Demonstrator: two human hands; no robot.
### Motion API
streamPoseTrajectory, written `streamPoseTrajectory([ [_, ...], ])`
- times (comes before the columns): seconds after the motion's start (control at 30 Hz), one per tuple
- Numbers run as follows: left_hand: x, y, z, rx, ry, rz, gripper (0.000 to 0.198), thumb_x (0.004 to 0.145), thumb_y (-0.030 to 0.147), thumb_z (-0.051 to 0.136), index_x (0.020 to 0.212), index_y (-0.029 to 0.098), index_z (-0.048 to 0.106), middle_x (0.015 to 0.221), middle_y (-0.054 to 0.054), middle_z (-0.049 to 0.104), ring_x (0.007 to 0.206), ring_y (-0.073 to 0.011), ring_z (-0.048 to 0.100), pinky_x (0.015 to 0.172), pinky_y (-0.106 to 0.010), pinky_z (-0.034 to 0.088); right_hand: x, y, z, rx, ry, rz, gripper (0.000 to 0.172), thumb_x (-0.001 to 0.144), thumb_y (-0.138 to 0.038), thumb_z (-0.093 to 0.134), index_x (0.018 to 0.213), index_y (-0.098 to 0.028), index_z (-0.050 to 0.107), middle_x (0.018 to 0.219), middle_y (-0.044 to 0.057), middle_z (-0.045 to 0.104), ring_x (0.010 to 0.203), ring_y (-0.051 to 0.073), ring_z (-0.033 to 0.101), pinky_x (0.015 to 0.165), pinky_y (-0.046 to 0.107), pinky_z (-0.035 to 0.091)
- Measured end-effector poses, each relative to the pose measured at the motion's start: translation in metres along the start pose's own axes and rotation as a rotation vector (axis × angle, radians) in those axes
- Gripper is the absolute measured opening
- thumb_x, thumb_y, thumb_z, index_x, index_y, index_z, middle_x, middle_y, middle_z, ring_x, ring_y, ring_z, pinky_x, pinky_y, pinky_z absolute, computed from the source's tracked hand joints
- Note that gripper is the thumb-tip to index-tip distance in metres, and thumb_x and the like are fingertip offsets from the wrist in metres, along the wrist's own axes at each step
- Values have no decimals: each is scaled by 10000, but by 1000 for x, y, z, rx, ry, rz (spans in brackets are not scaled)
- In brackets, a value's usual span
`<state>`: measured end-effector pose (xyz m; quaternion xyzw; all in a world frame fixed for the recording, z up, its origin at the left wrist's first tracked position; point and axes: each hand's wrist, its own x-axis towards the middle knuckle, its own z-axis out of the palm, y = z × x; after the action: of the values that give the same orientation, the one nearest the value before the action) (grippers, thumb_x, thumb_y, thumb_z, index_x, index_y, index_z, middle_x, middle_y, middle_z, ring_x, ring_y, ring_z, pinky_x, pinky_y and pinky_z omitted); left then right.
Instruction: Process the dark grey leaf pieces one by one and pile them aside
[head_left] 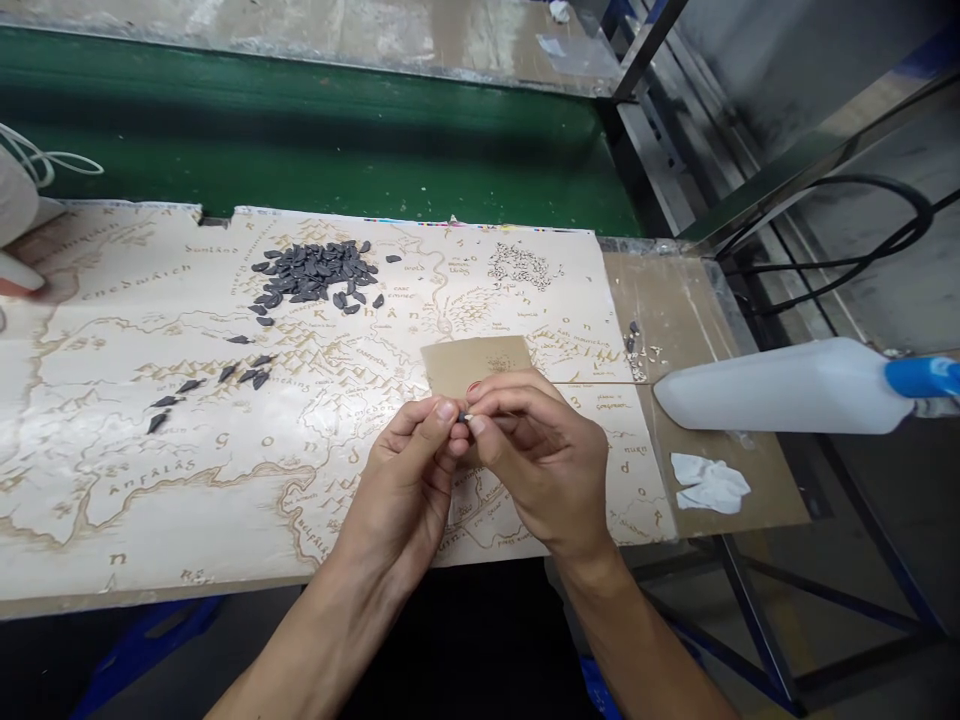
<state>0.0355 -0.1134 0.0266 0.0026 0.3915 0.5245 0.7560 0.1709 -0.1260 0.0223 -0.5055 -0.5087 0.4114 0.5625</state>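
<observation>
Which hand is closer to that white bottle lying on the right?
Right. The right hand is just left of the white bottle, with a gap between them. The left hand is farther left, beyond the right one, and their fingertips meet on a small piece.

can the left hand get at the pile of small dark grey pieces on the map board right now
Probably yes: only bare engraved map board lies between the left hand and the pile of small dark grey pieces. It is busy, though, pinching a tiny piece with the right hand.
</observation>
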Motion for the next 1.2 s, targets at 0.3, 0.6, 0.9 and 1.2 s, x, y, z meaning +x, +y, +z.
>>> streamPoseTrajectory([
  [0.3,-6,9,-6,181,-167,-21,312,751,282,1110,977,190,916,790,-21,811,660,-101,753,607,-125,631,5,-6,-12,-7,-16,-54,67,1014,-244,848,960,-280,832,1080,66,759,971,224,789,773,351,743],
  [0.6,2,21,-13,485,-308,70,204,880,361,1021,907,192,908,710,-42,792,527,-96,649,546,-181,551,8,-6,-21,-5,-111,-7,47,1015,-281,867,973,-271,847,1094,72,765,938,216,788,766,340,745],
  [0.9,-3,26,-17,485,-347,-43,222,947,367,970,912,162,890,719,-31,774,517,-76,641,541,-173,497,10,-7,-28,-60,-228,-133,125,1019,-147,844,1066,-262,855,1089,52,759,891,183,777,705,303,703],
  [1.2,-3,27,-12,411,-336,-138,239,907,349,999,868,145,881,763,-32,774,527,-64,641,532,-159,494,14,-6,-33,-107,-269,-222,213,1001,-94,829,1111,-272,866,1100,57,765,923,208,787,712,329,701],
])
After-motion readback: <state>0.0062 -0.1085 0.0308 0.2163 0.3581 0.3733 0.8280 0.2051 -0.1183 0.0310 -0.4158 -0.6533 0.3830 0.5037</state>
